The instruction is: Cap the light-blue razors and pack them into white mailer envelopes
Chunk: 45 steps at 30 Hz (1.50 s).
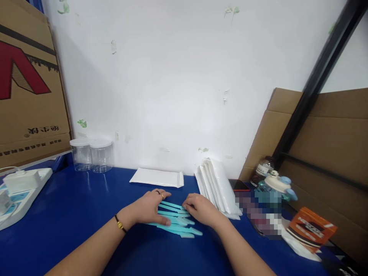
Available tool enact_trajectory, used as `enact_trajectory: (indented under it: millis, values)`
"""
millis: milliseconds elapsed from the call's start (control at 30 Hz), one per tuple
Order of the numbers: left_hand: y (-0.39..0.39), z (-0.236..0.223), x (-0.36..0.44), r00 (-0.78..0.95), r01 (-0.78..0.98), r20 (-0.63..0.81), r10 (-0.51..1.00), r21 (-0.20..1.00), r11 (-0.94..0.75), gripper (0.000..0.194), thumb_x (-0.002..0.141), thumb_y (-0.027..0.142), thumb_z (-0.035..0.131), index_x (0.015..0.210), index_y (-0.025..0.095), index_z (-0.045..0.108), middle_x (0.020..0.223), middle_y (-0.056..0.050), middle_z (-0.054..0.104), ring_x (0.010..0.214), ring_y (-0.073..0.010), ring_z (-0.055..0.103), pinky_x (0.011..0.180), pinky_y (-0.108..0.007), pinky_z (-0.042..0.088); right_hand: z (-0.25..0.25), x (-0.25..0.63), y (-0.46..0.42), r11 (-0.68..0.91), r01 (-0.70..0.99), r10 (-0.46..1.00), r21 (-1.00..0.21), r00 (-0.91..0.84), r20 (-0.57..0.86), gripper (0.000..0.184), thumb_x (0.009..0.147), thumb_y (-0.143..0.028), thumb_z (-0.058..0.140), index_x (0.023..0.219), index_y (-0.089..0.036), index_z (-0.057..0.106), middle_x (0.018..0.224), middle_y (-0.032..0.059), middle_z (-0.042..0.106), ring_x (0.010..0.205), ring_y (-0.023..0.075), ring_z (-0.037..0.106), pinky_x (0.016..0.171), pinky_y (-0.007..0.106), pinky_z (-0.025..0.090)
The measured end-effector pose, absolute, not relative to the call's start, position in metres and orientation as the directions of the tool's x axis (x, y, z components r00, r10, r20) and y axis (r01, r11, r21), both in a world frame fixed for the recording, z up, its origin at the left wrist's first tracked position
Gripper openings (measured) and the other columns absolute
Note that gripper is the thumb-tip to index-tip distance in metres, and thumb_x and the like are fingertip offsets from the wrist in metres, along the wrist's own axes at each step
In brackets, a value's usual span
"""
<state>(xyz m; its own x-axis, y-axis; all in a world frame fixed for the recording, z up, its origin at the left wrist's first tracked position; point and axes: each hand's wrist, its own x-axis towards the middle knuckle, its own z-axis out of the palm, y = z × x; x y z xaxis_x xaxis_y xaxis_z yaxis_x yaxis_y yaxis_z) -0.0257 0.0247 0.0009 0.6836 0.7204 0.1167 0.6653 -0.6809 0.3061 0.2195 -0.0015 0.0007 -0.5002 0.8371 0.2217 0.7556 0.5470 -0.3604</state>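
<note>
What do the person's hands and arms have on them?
The left hand wears black and gold finger jewellery, maybe one ring or two. On that wrist is a thin black bracelet with a gold piece. The right hand shows no jewellery. No sleeves show.

Near the teal bottle (276,183), a brown bottle (263,171) is standing just behind and an orange box (311,229) is sitting in front to the right; well to the teal bottle's left, two lidded jars (101,158) are standing and a power strip (43,180) is lying
</note>
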Motion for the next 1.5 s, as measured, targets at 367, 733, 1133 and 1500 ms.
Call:
enact_trajectory:
  millis: [367, 733, 1133, 1500]
  values:
    - [-0.014, 0.008, 0.044, 0.643, 0.762, -0.038, 0.765, -0.078, -0.643, 0.045, 0.056, 0.011, 0.057, 0.102, 0.011, 0.056, 0.095, -0.018, 0.060, 0.085, -0.0313, 0.057, 0.066, -0.040, 0.049, 0.019, 0.240, -0.004, 0.449, 0.772, 0.873, -0.450, -0.272, 0.405, 0.021, 0.086, -0.027, 0.047, 0.090, -0.021, 0.067, 0.089, 0.0038, 0.062, 0.074, 0.0145, 0.058, 0.068, 0.025, 0.044]
    - [-0.014, 0.006, 0.043, 0.639, 0.769, -0.011, 0.769, -0.029, -0.639, 0.030, 0.071, 0.010, 0.046, 0.099, 0.007, 0.056, 0.097, -0.020, 0.062, 0.087, -0.0295, 0.060, 0.077, -0.040, 0.048, 0.006, 0.239, 0.001, 0.439, 0.616, 0.885, -0.654, -0.170, 0.434, 0.036, 0.089, -0.042, 0.040, 0.088, -0.019, 0.067, 0.087, 0.0055, 0.066, 0.083, 0.0190, 0.060, 0.076, 0.030, 0.045]
    - [-0.007, 0.001, 0.071, 0.497, 0.425, 0.352, 0.793, 0.698, -0.577, 0.007, 0.079, 0.014, 0.037, 0.081, 0.020, 0.039, 0.072, 0.000, 0.054, 0.067, -0.0146, 0.053, 0.065, -0.026, 0.042, 0.079, 0.216, -0.022, 0.627, 0.340, 0.776, -0.701, -0.187, 0.603, 0.038, 0.091, -0.044, 0.036, 0.110, -0.023, 0.061, 0.116, 0.0053, 0.061, 0.110, 0.0199, 0.053, 0.097, 0.036, 0.039]
    - [-0.012, -0.024, 0.080, 0.405, 0.058, 0.388, 0.828, 0.893, -0.447, 0.007, 0.085, 0.026, 0.041, 0.084, 0.021, 0.037, 0.057, 0.006, 0.047, 0.052, -0.0108, 0.046, 0.056, -0.025, 0.038, 0.078, 0.194, -0.026, 0.670, 0.391, 0.721, -0.631, -0.144, 0.678, 0.041, 0.088, -0.036, 0.046, 0.127, -0.024, 0.047, 0.128, 0.0070, 0.053, 0.121, 0.0199, 0.045, 0.103, 0.040, 0.034]
